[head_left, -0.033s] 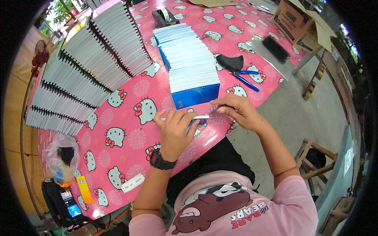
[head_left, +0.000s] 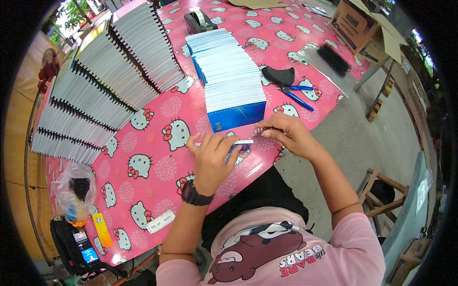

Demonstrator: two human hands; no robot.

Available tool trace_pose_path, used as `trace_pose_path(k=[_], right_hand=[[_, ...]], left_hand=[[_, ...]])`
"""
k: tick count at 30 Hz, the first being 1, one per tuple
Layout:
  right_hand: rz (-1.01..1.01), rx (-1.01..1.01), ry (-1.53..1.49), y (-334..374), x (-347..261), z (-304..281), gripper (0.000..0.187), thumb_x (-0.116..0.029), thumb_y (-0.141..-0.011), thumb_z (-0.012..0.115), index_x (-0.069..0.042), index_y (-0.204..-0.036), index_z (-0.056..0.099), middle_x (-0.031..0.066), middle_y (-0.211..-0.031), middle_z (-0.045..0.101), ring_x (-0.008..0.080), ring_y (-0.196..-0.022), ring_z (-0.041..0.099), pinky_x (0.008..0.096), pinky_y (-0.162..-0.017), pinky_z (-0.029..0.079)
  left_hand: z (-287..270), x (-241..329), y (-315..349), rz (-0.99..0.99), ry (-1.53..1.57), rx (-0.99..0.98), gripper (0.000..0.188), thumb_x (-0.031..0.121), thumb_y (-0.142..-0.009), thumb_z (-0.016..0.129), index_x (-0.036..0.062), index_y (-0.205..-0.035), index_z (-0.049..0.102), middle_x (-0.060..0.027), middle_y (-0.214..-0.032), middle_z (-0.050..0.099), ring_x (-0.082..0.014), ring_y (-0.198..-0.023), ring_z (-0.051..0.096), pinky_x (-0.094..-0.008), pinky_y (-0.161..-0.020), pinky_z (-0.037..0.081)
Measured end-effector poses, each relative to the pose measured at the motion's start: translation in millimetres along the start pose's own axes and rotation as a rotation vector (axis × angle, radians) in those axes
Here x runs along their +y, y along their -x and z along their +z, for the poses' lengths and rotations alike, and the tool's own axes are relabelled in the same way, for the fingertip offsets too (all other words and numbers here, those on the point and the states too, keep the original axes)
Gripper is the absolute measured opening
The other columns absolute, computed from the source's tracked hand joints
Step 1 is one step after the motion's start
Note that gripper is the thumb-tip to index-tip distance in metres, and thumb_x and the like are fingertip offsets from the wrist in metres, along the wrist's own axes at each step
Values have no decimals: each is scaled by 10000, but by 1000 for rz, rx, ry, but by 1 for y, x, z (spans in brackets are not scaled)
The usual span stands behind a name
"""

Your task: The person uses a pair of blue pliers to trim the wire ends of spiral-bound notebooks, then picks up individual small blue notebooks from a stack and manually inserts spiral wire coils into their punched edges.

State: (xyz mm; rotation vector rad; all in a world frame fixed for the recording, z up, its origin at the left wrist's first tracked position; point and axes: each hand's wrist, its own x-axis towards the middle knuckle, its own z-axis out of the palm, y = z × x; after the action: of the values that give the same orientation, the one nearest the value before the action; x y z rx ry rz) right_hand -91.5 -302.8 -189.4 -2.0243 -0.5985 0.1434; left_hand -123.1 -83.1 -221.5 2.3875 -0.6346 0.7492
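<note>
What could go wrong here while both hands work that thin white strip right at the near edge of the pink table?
1. The thin white strip lies close to the near edge of the pink cartoon-print table; if the left hand or right hand slips, it may fall off.
2. The long leaning row of blue-and-white booklets stands just behind the hands; a bump could topple it.
3. The blue-handled pliers lie near the right hand and could get knocked.

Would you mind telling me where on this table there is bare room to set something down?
The widest free patch of the tablecloth lies between the spiral notebooks, the blue-edged stack and the left hand. A smaller patch sits past the pliers, towards the black comb strip. It is crowded around both hands, the right hand included, and along the notebooks.
</note>
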Motion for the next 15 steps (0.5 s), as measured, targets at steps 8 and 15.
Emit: trace_pose_path(k=[8, 15], right_hand=[[-154, -23, -16, 1, 8, 7, 146, -73, -809, 627, -27, -947, 640, 106, -814, 586, 246, -779, 567, 332, -699, 447], [-294, 26, 125, -5, 14, 9, 141, -87, -839, 618, -26, -965, 635, 96, -925, 631, 248, -894, 585, 355, -796, 452]], left_hand=[[3, -3, 2, 9, 15, 2, 194, 166, -717, 716, 127, -897, 652, -1, -821, 602, -177, -811, 541, -417, -891, 260], [-2, -3, 2, 22, 1, 1, 170, 170, -725, 698, 117, -877, 644, -30, -819, 593, -210, -821, 543, -437, -889, 274]])
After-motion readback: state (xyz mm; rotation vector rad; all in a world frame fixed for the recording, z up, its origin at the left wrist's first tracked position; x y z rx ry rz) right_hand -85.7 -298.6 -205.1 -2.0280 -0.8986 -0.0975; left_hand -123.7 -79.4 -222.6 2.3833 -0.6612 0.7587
